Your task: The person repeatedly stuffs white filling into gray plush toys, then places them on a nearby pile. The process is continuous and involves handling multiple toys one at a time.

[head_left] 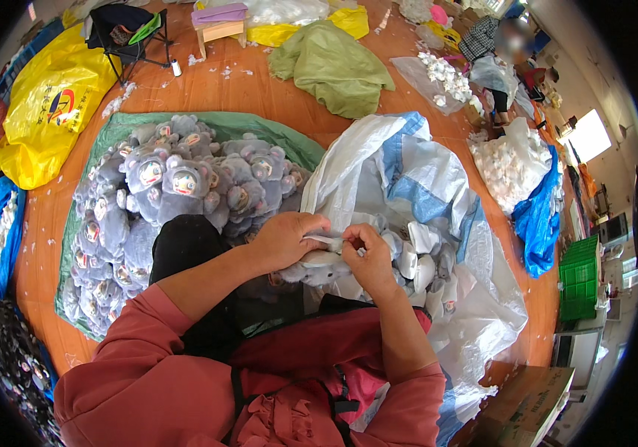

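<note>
My left hand (288,240) is closed on a grey plush toy piece (317,276), which lies low over my lap. Its thumb presses on a strip of white material at the piece's upper edge. Close beside it, my right hand (369,259) pinches at the same white edge, thumb against forefinger. Whether a needle or thread is in those fingers is too small to make out. To the right, an opened white-and-blue woven sack (438,175) holds several grey and white plush pieces (417,261).
A heap of grey plush toys with printed faces (185,182) covers a green sheet (259,127) on the left. Around lie a yellow sack (55,104), an olive cloth (330,67), a bag of white stuffing (512,164), a green crate (579,277) and a cardboard box (524,406). Another person works at the far right.
</note>
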The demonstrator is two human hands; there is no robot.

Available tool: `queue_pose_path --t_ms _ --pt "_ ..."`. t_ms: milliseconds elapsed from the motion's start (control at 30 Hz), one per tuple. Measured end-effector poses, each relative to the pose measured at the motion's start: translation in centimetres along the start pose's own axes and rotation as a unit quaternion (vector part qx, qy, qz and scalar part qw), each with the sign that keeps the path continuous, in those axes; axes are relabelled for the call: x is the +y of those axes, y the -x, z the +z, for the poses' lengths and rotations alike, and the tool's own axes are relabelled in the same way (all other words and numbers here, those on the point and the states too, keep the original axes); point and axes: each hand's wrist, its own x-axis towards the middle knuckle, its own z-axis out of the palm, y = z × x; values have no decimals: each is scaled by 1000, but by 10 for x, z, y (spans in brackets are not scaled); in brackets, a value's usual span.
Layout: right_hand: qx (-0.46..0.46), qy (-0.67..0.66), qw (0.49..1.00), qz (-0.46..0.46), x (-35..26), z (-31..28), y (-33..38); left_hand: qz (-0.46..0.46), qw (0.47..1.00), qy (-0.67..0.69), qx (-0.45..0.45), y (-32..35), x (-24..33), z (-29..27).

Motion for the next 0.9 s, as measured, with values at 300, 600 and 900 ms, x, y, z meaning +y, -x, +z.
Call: queue_pose_path --t_ms 300,600,900 --pt "-42 63 996 -53 -5 4 -3 -3 999 -22 31 0 -7 4" --pt "-73 112 991 -20 2 10 -1 14 999 -38 13 4 -8 11" --pt "-98 192 976 3 7 33 7 -13 998 -57 -34 8 -8 9"
